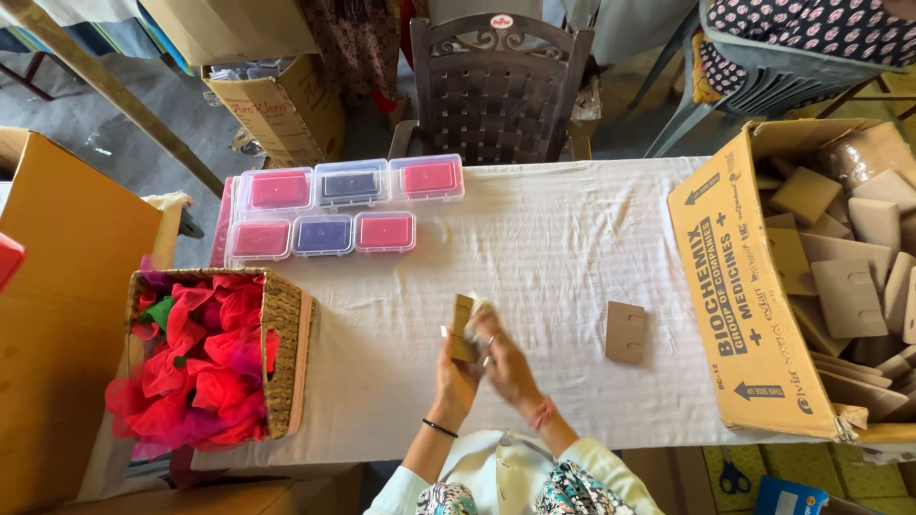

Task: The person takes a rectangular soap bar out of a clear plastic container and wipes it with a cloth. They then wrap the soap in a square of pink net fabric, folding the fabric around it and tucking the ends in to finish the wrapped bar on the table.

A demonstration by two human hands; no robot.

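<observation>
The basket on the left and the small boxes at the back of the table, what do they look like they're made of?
The basket looks like woven natural fibre, maybe cane or seagrass: tan, matte, with a visible weave along its rim. It holds red and pink netted fabric. The small boxes seem to be clear plastic: glossy see-through lids with pink or dark purple inside. What those inserts are made of is unclear.

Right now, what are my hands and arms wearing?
The left hand has a thin black band at the wrist; the right hand has a pinkish band and what looks like a ring. Both arms end in pale sleeves with a dark patterned print nearer the body.
</observation>
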